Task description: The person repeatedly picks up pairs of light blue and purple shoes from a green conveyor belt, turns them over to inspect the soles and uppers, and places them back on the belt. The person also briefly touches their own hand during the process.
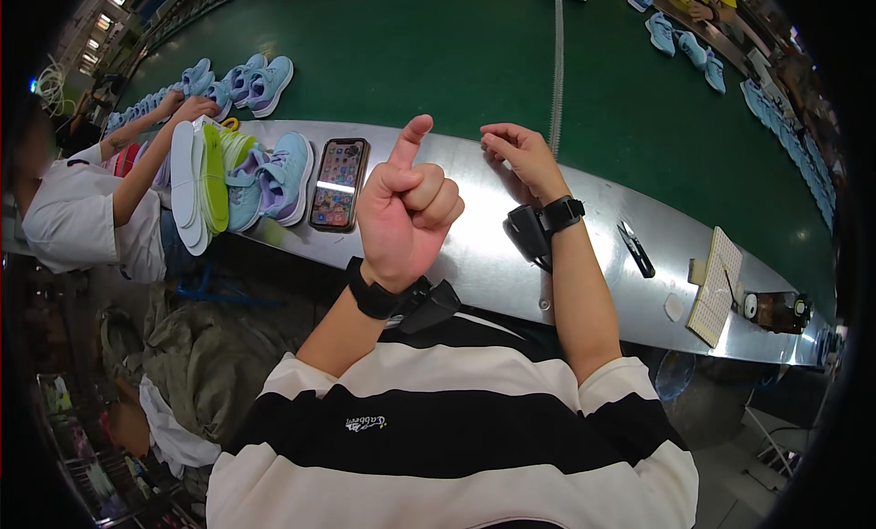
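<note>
My left hand (411, 210) is raised over the metal work ledge. Its index finger points up and away, while the thumb and other fingers are curled in; nothing shows in it. To its left lies a smartphone (338, 184) with a lit screen. My right hand (529, 160) is held over the ledge's far edge, fingers loosely bent and thumb a little apart, with no object visible in it. Each wrist wears a black strap with a dark box. Left of the phone stand light-blue sneakers (290, 178) with lilac linings, beside white and lime-green insoles (213, 178).
Beyond the metal ledge (474, 246) runs a green conveyor belt (411, 55). On the right lie black thread snips (636, 251), a perforated cream board (716, 287) and a dark jar (777, 311). A co-worker (91, 210) at left handles blue shoes; another (707, 0) is at far right.
</note>
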`<state>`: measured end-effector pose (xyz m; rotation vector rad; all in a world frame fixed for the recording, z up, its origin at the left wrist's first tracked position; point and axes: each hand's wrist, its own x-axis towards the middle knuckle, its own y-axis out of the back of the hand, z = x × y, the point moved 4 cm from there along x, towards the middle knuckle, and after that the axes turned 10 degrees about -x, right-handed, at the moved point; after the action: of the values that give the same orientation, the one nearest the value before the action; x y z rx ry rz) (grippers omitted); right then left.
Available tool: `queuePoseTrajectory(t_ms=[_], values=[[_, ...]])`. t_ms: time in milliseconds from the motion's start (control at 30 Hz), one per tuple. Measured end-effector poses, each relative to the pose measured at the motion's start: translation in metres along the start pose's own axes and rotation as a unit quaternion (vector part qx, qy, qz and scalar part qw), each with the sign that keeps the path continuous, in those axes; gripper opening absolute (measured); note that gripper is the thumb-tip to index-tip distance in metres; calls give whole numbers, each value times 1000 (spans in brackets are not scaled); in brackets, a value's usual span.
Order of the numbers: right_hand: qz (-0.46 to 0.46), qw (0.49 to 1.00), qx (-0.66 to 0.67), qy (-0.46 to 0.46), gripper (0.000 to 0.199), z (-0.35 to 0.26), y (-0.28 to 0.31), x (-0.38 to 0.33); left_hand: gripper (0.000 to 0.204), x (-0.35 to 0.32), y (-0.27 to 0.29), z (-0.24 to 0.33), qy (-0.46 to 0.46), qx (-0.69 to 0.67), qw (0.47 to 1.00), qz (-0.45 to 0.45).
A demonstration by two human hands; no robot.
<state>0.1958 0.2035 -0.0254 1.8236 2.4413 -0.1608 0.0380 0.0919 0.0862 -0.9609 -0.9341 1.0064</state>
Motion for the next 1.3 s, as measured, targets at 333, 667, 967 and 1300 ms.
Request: queuePoseTrajectory(t_ms=[333,667,967,1300], values=[[2,999,-40,1,30,2,2,0,36,70,47,94,-24,657,752,48],[27,998,-53,-23,26,-1,1,-1,67,137,211,364,202,905,83,364],[43,995,-78,-36,23,0,-2,2,63,175,244,388,170,909,14,380],[20,997,-68,-16,34,-3,-2,6,72,182,172,316,161,903,282,280]])
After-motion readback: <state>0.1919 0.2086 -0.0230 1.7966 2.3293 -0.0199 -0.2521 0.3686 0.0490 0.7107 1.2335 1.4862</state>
